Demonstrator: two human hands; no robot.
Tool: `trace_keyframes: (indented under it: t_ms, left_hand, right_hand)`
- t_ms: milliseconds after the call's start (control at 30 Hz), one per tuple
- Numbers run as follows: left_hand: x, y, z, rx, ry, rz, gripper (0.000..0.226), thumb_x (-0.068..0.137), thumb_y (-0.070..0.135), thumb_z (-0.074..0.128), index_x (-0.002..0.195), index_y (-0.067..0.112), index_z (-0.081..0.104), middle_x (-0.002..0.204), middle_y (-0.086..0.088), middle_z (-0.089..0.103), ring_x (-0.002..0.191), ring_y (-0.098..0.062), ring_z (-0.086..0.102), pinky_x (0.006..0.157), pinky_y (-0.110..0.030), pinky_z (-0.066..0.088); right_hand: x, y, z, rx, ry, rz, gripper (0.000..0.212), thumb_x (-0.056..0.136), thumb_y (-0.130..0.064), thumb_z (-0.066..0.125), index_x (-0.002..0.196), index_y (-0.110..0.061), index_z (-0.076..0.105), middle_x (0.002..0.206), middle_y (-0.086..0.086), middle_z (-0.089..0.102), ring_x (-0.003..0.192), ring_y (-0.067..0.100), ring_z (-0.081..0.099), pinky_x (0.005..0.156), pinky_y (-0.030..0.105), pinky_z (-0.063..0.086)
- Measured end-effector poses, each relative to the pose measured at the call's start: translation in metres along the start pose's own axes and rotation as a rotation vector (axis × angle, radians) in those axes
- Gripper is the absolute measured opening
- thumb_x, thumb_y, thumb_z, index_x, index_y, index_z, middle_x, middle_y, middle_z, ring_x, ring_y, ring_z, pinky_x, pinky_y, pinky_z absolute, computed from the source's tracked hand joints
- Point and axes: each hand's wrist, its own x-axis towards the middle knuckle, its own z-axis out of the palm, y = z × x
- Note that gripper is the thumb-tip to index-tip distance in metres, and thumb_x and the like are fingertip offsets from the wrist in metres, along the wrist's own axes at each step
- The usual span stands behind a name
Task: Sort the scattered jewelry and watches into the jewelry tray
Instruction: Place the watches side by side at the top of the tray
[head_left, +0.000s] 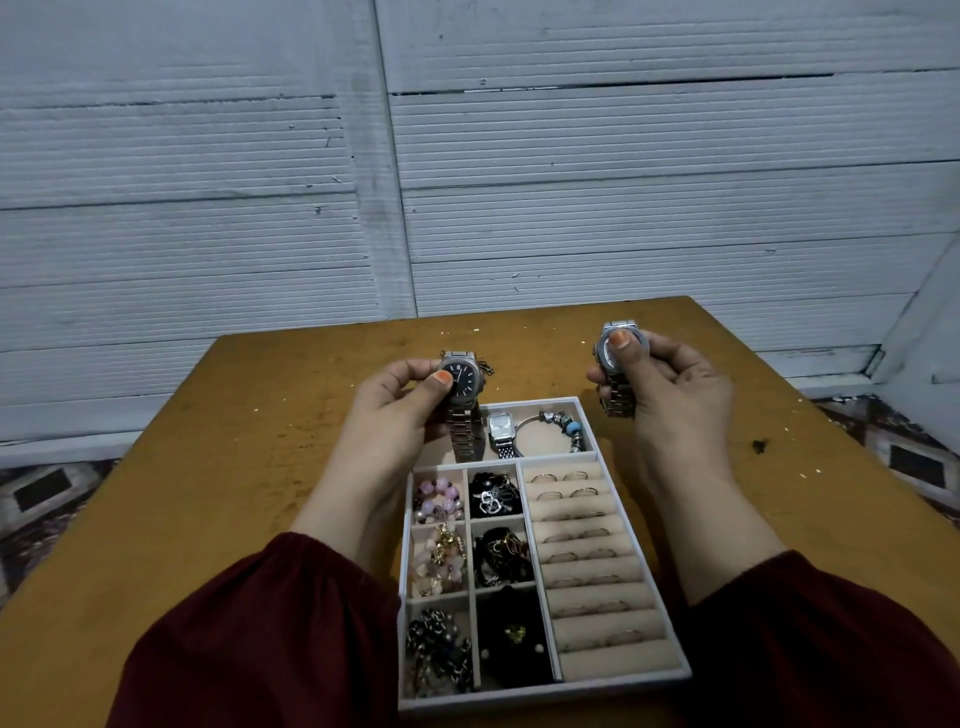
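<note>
Dark watch (466, 378) is hanging pinched in left hand (395, 408), pale watch (603, 355) in right hand (675, 392); straps risk snagging bracelet (571, 429).

Scuffed ochre table (208, 467), white ribbed wall (208, 182), patterned floor (78, 483)

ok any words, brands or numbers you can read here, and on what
No text can be read.
dark watch: dial print too blurred to read.
pale watch: dial mostly covered by the right hand, unreadable.
square watch in the tray: dial marks too small.
</note>
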Motion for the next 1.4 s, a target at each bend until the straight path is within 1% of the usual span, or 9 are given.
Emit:
trace_keyframes:
  t_ms: [133, 333, 467, 633, 767, 867, 1067, 1233, 1400]
  left_hand:
    - [-0.001, -0.001, 0.0, 0.022, -0.001, -0.002, 0.012, 0.093, 0.006, 0.055, 0.087, 0.015, 0.06, 0.072, 0.002, 0.071, 0.059, -0.004, 0.066, 0.052, -0.016, 0.049]
    - [0.003, -0.004, -0.004, 0.138, 0.022, -0.022, 0.006, 0.094, 0.014, 0.056, 0.088, 0.012, 0.058, 0.084, -0.008, 0.061, 0.065, -0.015, 0.06, 0.061, -0.024, 0.054]
    - [0.001, -0.002, -0.003, 0.204, 0.002, 0.0, 0.006, 0.095, 0.014, 0.055, 0.093, 0.01, 0.058, 0.081, -0.006, 0.061, 0.055, -0.007, 0.06, 0.056, -0.021, 0.054]
    - [0.0, 0.0, -0.003, 0.199, 0.001, -0.002, 0.007, 0.096, 0.014, 0.052, 0.091, 0.017, 0.057, 0.088, -0.007, 0.066, 0.068, -0.013, 0.062, 0.056, -0.019, 0.05]
    - [-0.002, 0.003, -0.002, 0.116, -0.006, -0.01, 0.011, 0.096, 0.011, 0.05, 0.091, 0.018, 0.056, 0.086, -0.003, 0.068, 0.065, -0.009, 0.063, 0.051, -0.015, 0.048]
    - [-0.004, 0.006, 0.001, 0.034, -0.007, 0.007, 0.011, 0.096, 0.008, 0.049, 0.092, 0.015, 0.056, 0.073, 0.003, 0.071, 0.06, -0.004, 0.066, 0.052, -0.015, 0.051]
    - [-0.001, 0.011, 0.005, -0.069, 0.01, 0.014, 0.016, 0.095, 0.005, 0.049, 0.086, 0.016, 0.056, 0.07, 0.003, 0.07, 0.06, -0.008, 0.067, 0.056, -0.023, 0.054]
    - [0.002, 0.014, 0.009, -0.096, 0.018, 0.025, 0.017, 0.096, 0.008, 0.049, 0.086, 0.019, 0.056, 0.08, 0.001, 0.071, 0.068, -0.012, 0.065, 0.059, -0.024, 0.048]
    - [0.005, 0.019, 0.017, -0.286, -0.035, -0.006, 0.011, 0.096, 0.006, 0.047, 0.093, 0.013, 0.055, 0.08, -0.005, 0.07, 0.061, -0.011, 0.061, 0.056, -0.02, 0.052]
  right_hand:
    - [0.001, 0.0, 0.0, 0.002, -0.006, 0.002, 0.022, 0.081, -0.013, 0.071, 0.1, -0.004, 0.063, 0.08, 0.009, 0.073, 0.06, 0.014, 0.069, 0.05, 0.02, 0.053]
    - [0.001, 0.001, -0.001, 0.009, -0.008, 0.012, 0.029, 0.081, -0.013, 0.071, 0.105, -0.001, 0.062, 0.076, 0.005, 0.074, 0.061, 0.014, 0.069, 0.05, 0.02, 0.052]
    - [0.002, 0.002, -0.001, 0.009, -0.003, 0.011, 0.022, 0.081, -0.013, 0.071, 0.099, -0.005, 0.062, 0.077, 0.006, 0.074, 0.061, 0.014, 0.069, 0.051, 0.02, 0.053]
    - [0.008, 0.004, -0.005, -0.097, 0.033, 0.011, 0.013, 0.082, -0.012, 0.071, 0.091, -0.012, 0.062, 0.082, 0.007, 0.073, 0.063, 0.013, 0.07, 0.055, 0.022, 0.055]
    - [0.018, 0.017, -0.015, -0.424, 0.067, -0.064, 0.013, 0.083, -0.016, 0.071, 0.081, -0.023, 0.06, 0.08, -0.001, 0.071, 0.071, 0.012, 0.069, 0.066, 0.026, 0.054]
    - [0.022, 0.022, -0.019, -0.786, 0.056, -0.139, 0.006, 0.087, -0.025, 0.066, 0.093, -0.023, 0.065, 0.084, -0.007, 0.067, 0.085, 0.017, 0.065, 0.071, 0.029, 0.05]
    - [0.025, 0.027, -0.018, -1.186, -0.026, -0.289, 0.02, 0.088, -0.022, 0.064, 0.105, -0.013, 0.07, 0.102, 0.009, 0.066, 0.096, 0.026, 0.059, 0.083, 0.033, 0.048]
    - [0.026, 0.028, -0.016, -1.278, -0.061, -0.321, 0.02, 0.089, -0.019, 0.061, 0.105, -0.009, 0.069, 0.102, 0.013, 0.066, 0.093, 0.028, 0.059, 0.072, 0.027, 0.039]
    - [0.016, 0.02, -0.005, -1.049, -0.048, -0.378, 0.024, 0.086, -0.015, 0.059, 0.109, -0.015, 0.067, 0.103, 0.007, 0.062, 0.098, 0.024, 0.057, 0.083, 0.033, 0.048]
